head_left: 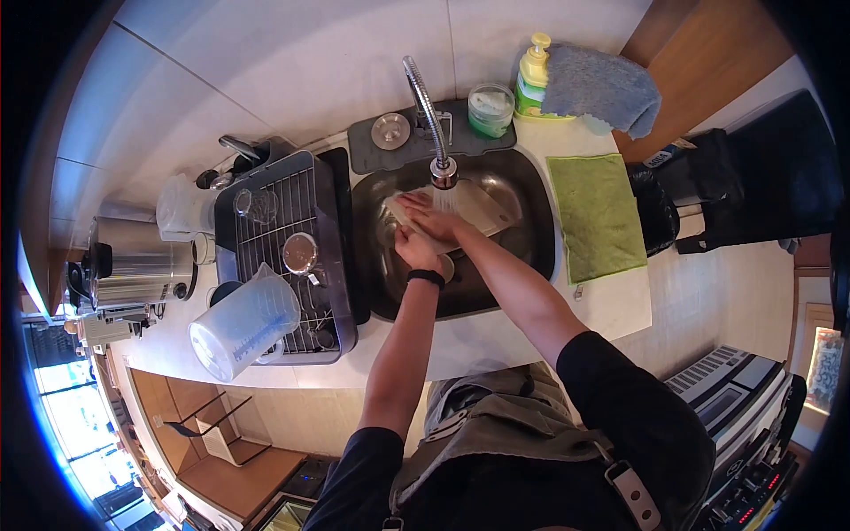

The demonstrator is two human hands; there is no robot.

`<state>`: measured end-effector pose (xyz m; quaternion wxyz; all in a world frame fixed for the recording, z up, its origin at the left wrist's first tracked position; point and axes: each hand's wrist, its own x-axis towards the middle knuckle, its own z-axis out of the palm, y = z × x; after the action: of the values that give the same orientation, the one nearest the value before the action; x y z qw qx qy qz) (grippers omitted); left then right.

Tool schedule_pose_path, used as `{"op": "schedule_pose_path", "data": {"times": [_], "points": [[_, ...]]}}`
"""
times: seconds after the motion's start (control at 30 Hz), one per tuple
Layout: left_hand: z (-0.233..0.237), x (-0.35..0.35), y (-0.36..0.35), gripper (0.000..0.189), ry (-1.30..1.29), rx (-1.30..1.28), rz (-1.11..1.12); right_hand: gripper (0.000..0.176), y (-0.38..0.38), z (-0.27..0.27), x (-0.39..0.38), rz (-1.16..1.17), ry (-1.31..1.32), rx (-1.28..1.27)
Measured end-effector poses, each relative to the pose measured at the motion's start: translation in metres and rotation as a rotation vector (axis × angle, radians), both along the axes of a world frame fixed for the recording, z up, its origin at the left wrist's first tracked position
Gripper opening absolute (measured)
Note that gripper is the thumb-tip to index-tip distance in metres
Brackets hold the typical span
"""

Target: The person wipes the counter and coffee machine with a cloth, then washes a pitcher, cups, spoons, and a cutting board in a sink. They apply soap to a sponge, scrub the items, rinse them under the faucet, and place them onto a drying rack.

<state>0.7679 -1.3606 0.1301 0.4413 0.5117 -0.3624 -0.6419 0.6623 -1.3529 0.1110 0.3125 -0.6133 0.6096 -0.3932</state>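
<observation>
From my end, I have the pale flat piece (pixel 489 209) in the sink (pixel 375 281), under the faucet's (pixel 444 170) running water. My right hand (pixel 427 215) lies over its left part, fingers extended and close together, palm-side down. My left hand (pixel 418 249) sits at its near edge, fingers curled; whether they pinch it, I can't tell.

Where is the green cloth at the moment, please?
In the head view, the green cloth lies flat on the counter just right of the sink, nearer the person than the yellow soap bottle.
</observation>
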Motion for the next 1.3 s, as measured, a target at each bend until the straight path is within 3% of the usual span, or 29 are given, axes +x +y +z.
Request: {"op": "schedule_pose_path", "data": {"times": [0.07,0.13,0.2,0.3,0.4,0.5,0.6,0.7,0.8,0.9,0.97,1.03,1.13,1.23,1.3], "points": [[-0.003,0.001,0.003,0.028,-0.137,-0.088,0.023,0.056,0.013,0.005,-0.012,-0.144,-0.149,0.322],[0.021,0.004,0.006,0.029,-0.114,-0.112,0.059,0.058,0.024,-0.053,-0.042,-0.275,0.124,0.724],[0.027,0.006,0.0,0.03,-0.095,-0.142,0.075,0.057,0.075,-0.046,-0.046,-0.248,0.323,0.573],[0.022,0.001,-0.007,0.032,-0.13,-0.216,0.035,0.049,0.066,-0.106,-0.01,-0.556,0.335,0.563],[0.01,-0.005,-0.022,0.028,-0.247,-0.329,-0.041,0.058,0.058,0.003,-0.003,-0.144,0.4,0.725],[0.008,-0.016,-0.029,0.029,-0.078,-0.213,-0.101,0.058,0.071,0.067,-0.002,-0.175,-0.24,0.418],[0.086,-0.009,-0.005,0.037,0.064,0.116,-0.295,0.053,0.099,0.102,0.007,-0.255,-0.501,0.263],[0.123,-0.006,0.018,0.047,0.111,0.224,-0.322,0.048,0.124,0.132,-0.002,-0.123,-0.405,0.243],[0.117,-0.007,0.026,0.048,0.224,0.241,-0.323,0.043,0.135,0.12,-0.027,-0.252,-0.133,0.039],[0.042,0.0,0.004,0.041,-0.451,-0.663,-0.173,0.03,0.122,0.128,-0.053,-0.3,-0.056,-0.043],[0.094,0.01,0.015,0.032,-0.777,-1.027,-0.352,0.023,0.112,0.131,-0.069,-0.252,0.048,-0.059],[0.113,0.014,0.015,0.026,-0.867,-1.126,-0.575,0.019,0.102,0.14,-0.078,-0.225,0.057,-0.007],[0.101,-0.001,-0.006,0.026,-0.625,-0.84,-0.933,0.022,0.094,0.151,-0.082,-0.261,-0.016,0.101],[0.092,-0.011,-0.016,0.017,-0.54,-0.88,-0.889,0.031,0.087,0.151,-0.082,-0.416,0.024,0.041],[0.083,-0.014,-0.015,0.022,-0.483,-0.849,-0.868,0.038,0.084,0.132,-0.085,-0.487,0.064,-0.055]]}}
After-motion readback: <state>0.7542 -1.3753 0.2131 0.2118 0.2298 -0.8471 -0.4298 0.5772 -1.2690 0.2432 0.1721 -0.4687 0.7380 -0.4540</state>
